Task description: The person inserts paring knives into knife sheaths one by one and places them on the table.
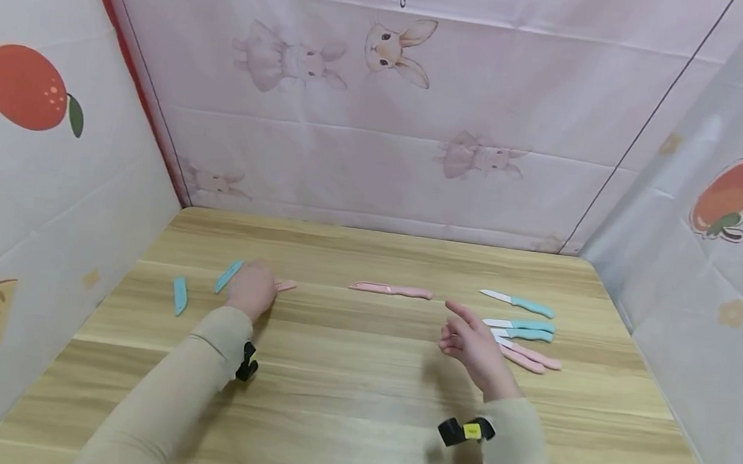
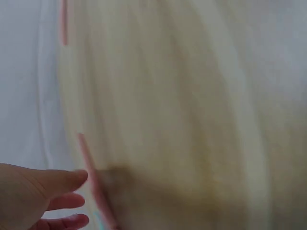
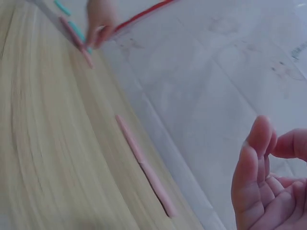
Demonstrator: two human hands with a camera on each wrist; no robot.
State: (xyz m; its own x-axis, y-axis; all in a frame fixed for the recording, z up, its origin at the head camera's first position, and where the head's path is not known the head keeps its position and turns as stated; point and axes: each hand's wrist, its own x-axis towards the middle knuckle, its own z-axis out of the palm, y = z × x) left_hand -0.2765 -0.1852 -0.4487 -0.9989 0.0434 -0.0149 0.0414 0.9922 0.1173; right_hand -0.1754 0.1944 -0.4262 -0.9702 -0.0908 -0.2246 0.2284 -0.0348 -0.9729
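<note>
My left hand (image 1: 252,291) is low over the table's left side, above pink sheaths (image 1: 285,285) that it partly covers. In the left wrist view its thumb and fingers (image 2: 62,182) are apart, beside a pink strip (image 2: 97,189). A blue sheath (image 1: 228,277) lies just left of that hand, and another blue sheath (image 1: 180,296) lies farther left. A pink knife (image 1: 389,289), its blade covered by a pink sheath, lies mid-table. My right hand (image 1: 477,348) hovers beside the bare knives with its forefinger extended, other fingers loosely bent, holding nothing.
Several bare-bladed knives lie on the right: blue-handled knives (image 1: 533,307) and pink-handled knives (image 1: 522,359), some overlapping. The wooden table (image 1: 356,407) is enclosed by a pink printed cloth (image 1: 351,164) behind and white printed cloths at both sides.
</note>
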